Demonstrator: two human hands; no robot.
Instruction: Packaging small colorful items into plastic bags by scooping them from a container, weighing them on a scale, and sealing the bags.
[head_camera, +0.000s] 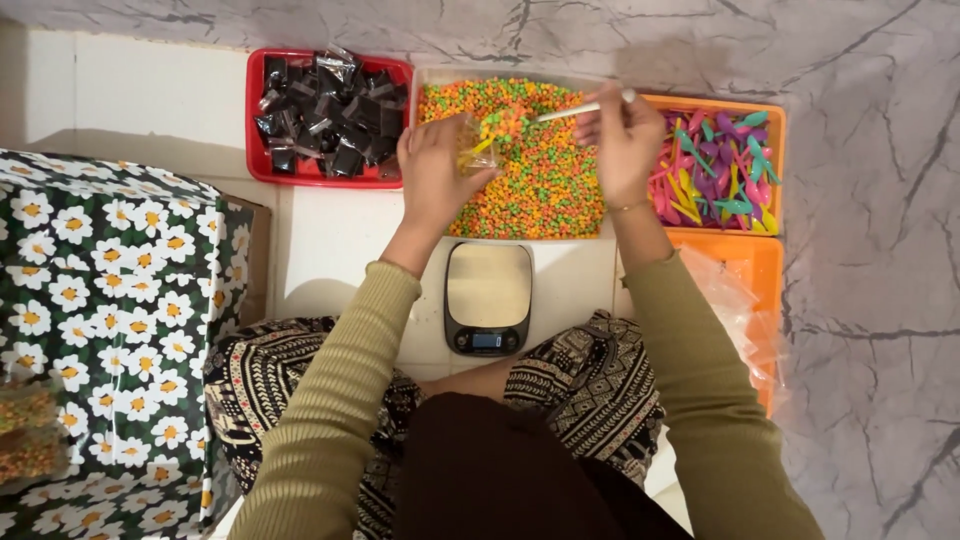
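I see my left hand (432, 170) closed around a small clear plastic pouch (478, 145), held just above the tray of tiny orange, green and yellow candy beads (540, 190). My right hand (622, 140) pinches a thin pale spoon (570, 111), its tip at the pouch mouth. A small digital kitchen scale (488, 297) sits below both wrists.

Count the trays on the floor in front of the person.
4: red tray far left, candy tray centre, orange tray right, another orange tray nearer; more may be hidden.
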